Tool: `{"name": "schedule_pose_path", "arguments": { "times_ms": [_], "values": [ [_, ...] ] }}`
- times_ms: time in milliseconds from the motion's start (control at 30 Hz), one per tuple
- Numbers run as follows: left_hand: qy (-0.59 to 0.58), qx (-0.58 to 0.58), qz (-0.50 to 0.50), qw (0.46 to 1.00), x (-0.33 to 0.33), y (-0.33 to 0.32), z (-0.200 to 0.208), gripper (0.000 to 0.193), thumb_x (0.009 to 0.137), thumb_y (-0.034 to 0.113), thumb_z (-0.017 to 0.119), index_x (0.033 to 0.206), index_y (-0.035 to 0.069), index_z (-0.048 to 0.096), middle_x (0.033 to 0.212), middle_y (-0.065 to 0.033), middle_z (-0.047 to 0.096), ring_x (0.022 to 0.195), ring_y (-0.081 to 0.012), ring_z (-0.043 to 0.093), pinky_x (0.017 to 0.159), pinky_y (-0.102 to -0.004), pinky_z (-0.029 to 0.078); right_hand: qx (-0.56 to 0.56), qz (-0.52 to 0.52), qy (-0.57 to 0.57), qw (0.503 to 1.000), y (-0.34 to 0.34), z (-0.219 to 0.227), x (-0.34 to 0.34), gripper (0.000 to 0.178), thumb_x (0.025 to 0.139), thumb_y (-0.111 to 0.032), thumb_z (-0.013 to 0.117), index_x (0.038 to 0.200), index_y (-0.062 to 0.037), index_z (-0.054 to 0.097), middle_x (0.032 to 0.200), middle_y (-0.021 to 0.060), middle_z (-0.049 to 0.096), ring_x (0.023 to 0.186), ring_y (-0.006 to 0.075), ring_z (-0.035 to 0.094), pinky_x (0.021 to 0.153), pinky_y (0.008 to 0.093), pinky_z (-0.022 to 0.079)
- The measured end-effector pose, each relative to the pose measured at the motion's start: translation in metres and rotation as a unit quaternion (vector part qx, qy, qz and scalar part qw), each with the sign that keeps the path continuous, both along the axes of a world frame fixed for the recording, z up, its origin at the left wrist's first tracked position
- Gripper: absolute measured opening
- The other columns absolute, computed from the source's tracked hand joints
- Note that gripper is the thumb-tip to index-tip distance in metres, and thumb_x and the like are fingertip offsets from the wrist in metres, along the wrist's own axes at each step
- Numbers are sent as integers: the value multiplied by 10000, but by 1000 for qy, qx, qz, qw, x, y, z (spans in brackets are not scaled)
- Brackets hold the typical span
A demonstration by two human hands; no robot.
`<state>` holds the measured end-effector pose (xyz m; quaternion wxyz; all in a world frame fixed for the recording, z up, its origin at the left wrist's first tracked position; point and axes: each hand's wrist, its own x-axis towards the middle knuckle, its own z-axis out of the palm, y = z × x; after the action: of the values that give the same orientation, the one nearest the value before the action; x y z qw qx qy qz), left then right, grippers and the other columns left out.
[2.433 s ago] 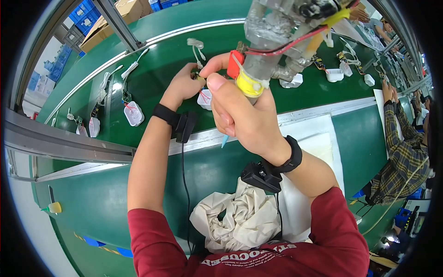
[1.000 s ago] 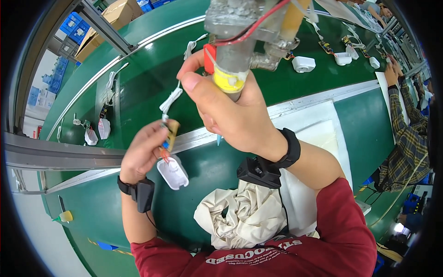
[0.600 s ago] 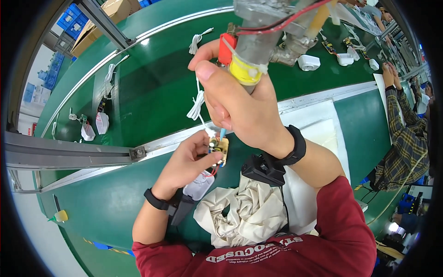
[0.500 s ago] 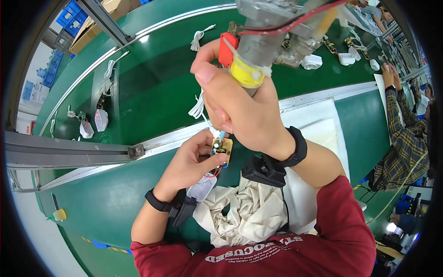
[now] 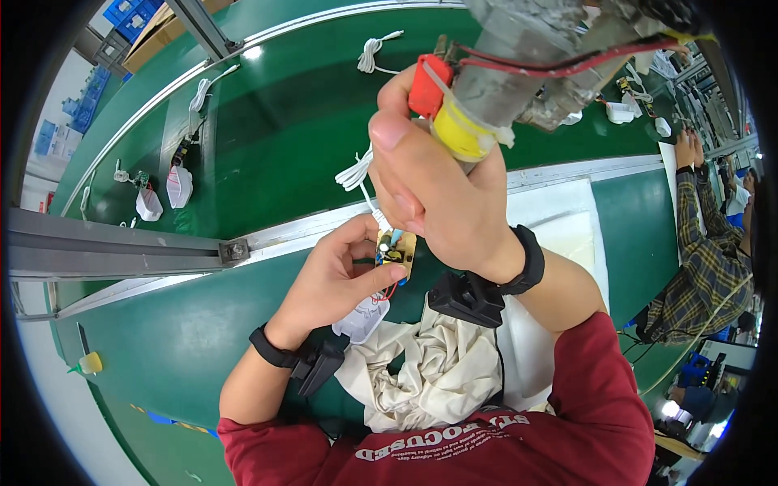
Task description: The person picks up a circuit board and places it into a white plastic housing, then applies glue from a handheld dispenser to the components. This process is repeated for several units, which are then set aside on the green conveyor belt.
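My left hand (image 5: pixel 328 271) pinches a small circuit board (image 5: pixel 399 257) between thumb and fingers. A white cable (image 5: pixel 355 174) runs up from the board, and red wires lead down from it to a white plastic housing (image 5: pixel 362 322). My right hand (image 5: pixel 446 186) is wrapped round a thick grey dispensing gun (image 5: pixel 506 77) bound with yellow tape, a red switch (image 5: pixel 429 85) beside my thumb. The gun's pale blue nozzle (image 5: pixel 396 237) points down at the board's upper part; whether it touches is unclear. Both wrists carry black straps with small black boxes.
Crumpled cream cloth (image 5: pixel 429 373) lies by my body, white foam sheets (image 5: pixel 559 219) to its right. Beyond a metal rail, the green belt (image 5: pixel 275 121) carries cables, boards and white housings. A metal beam (image 5: pixel 121 247) crosses at left. Another person's plaid sleeve (image 5: pixel 713 267) is at right.
My right hand and the gun have shifted slightly right, the nozzle staying over the board. The view has moved a little. Both hands keep their holds.
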<state>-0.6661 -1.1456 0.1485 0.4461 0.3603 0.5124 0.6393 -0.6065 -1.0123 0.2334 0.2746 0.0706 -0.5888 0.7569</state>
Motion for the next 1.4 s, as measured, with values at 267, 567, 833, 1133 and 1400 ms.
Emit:
{"name": "schedule_pose_path", "arguments": {
  "times_ms": [267,567,833,1133,1400],
  "values": [
    [-8,7,1,1000,-3,-5,-2,304,805,-9,659,1069,20,511,987,-20,571,905,-89,551,755,-237,468,1,10,3,1000,-4,-4,-4,112,903,-123,486,863,-77,392,489,-29,357,358,39,293,348,211,223],
    [-14,-10,0,1000,-6,-16,1,293,811,16,663,1066,14,518,981,-18,577,888,-83,549,751,-233,462,7,15,5,1000,-14,-3,-8,126,903,-118,484,838,-75,385,483,-31,360,359,36,304,348,209,223],
    [9,-30,-2,1000,-9,-26,1,283,812,42,673,1056,15,532,956,-11,582,875,-76,547,753,-230,453,4,20,7,1000,-23,-4,-11,117,899,-121,492,851,-65,401,484,-36,360,361,28,307,355,201,228],
    [9,-19,8,1000,-12,-32,3,308,816,12,656,1088,19,512,986,-19,585,886,-81,554,781,-234,453,14,9,7,1000,-27,8,-14,199,909,-172,510,1025,-14,478,490,-49,377,372,10,316,358,191,242],
    [18,-26,26,999,-39,-43,2,359,835,-16,614,1161,19,468,1063,-45,586,953,-103,566,810,-251,461,-44,11,-11,999,-35,26,-11,121,882,-146,579,884,-30,543,637,-59,466,550,10,401,479,203,326]
  ]
}}
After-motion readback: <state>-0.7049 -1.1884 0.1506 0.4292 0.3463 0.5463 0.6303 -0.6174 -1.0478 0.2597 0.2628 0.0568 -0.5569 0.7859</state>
